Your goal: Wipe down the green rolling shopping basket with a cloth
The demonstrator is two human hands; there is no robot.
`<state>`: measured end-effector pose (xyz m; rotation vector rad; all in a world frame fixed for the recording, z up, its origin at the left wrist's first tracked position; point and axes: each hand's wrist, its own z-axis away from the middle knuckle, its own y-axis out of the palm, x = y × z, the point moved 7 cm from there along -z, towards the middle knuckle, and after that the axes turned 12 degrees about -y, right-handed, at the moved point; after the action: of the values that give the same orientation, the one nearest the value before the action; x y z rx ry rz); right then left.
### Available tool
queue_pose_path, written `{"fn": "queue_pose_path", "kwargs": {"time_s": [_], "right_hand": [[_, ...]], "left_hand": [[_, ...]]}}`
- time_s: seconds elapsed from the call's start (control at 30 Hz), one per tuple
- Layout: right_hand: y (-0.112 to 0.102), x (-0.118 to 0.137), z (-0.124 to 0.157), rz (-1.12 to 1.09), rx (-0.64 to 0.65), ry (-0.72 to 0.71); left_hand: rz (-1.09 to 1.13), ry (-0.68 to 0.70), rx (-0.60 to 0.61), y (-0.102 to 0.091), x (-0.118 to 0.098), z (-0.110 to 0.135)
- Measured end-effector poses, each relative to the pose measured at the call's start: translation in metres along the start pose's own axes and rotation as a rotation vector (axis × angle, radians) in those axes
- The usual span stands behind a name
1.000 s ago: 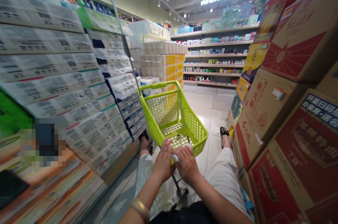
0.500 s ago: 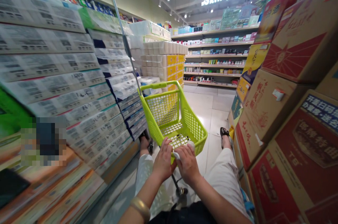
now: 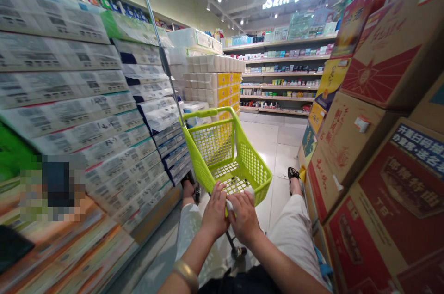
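Note:
A lime-green shopping cart [image 3: 252, 164] with lattice walls stands between my legs, its near rim toward me. My left hand [image 3: 215, 211] is closed over the near rim, fingers pointing into the basket. Beside it, touching, my right hand [image 3: 244, 217] presses a white cloth or tissue [image 3: 249, 190] against the same rim. Bits of the white material show at the fingertips and by the thumb; the rest is hidden under the fingers. The cart's handle [image 3: 208, 112] lies on the far side. A metal pole [image 3: 152, 16] rises at the cart's left.
Wrapped paper packs [image 3: 65, 81] are stacked high on the left. On the right stand piled cartons [image 3: 374, 211]. Ahead, white floor tiles [image 3: 256, 134] lead to shelves [image 3: 280, 72] of small goods. A cart wheel [image 3: 238, 252] shows between my legs.
The view has shifted slightly. My right hand has moved a little to the left along the rim with the white cloth; my left hand stays in place.

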<state>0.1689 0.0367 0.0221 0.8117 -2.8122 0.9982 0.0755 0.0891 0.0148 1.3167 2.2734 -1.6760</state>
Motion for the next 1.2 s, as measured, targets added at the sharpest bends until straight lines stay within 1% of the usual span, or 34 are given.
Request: {"fn": "queue_pose_path", "kwargs": {"time_s": [0.07,0.1,0.13,0.2,0.3,0.37,0.43,0.53,0.6,0.67,0.73,0.83,0.93,1.0,1.07,1.13,1.2], "right_hand": [[0.005,0.011,-0.003,-0.014,0.041,-0.036],[0.004,0.011,-0.004,-0.012,0.056,-0.056],[0.001,0.006,-0.004,-0.003,0.064,-0.073],[-0.011,-0.014,-0.002,0.034,0.046,-0.074],[-0.028,-0.044,0.003,0.1,-0.006,-0.011],[-0.03,-0.049,0.005,0.122,-0.014,0.018],[-0.024,-0.038,0.004,0.115,-0.007,0.027],[-0.01,-0.009,0.001,0.058,0.032,0.009],[-0.004,0.004,-0.002,0.022,0.052,0.003],[-0.003,0.004,-0.003,0.017,0.06,0.003],[-0.007,-0.007,-0.003,0.047,0.055,0.013],[-0.016,-0.029,0.001,0.112,0.003,0.036],[-0.021,-0.039,0.005,0.116,-0.079,0.067],[-0.019,-0.034,0.007,0.067,-0.135,0.08],[-0.013,-0.021,0.007,-0.005,-0.15,0.047],[-0.006,-0.007,0.005,-0.056,-0.11,-0.01],[-0.002,-0.001,0.003,-0.06,-0.041,-0.06]], "left_hand": [[0.002,0.012,0.013,-0.001,0.001,0.001],[-0.002,0.016,0.01,-0.003,0.002,0.001],[-0.007,0.02,0.003,-0.004,0.002,0.001],[-0.019,0.019,-0.017,-0.007,0.002,0.001],[-0.032,0.018,-0.039,-0.007,0.0,0.001],[-0.031,0.017,-0.048,-0.006,-0.002,0.001],[-0.023,0.011,-0.057,-0.005,-0.001,0.001],[-0.006,0.016,-0.041,-0.004,0.001,0.001],[-0.006,0.026,-0.02,-0.004,0.003,0.002],[-0.016,0.034,-0.009,-0.005,0.005,0.002],[-0.026,0.036,-0.013,-0.007,0.004,0.002],[-0.036,0.033,-0.03,-0.008,0.001,0.002],[-0.043,0.031,-0.034,-0.006,-0.003,0.002],[-0.039,0.027,-0.038,-0.005,-0.003,0.001],[-0.031,0.033,-0.036,-0.004,-0.002,0.001],[-0.031,0.045,-0.029,-0.004,-0.001,0.001],[-0.043,0.05,-0.027,-0.005,0.001,0.001]]}}
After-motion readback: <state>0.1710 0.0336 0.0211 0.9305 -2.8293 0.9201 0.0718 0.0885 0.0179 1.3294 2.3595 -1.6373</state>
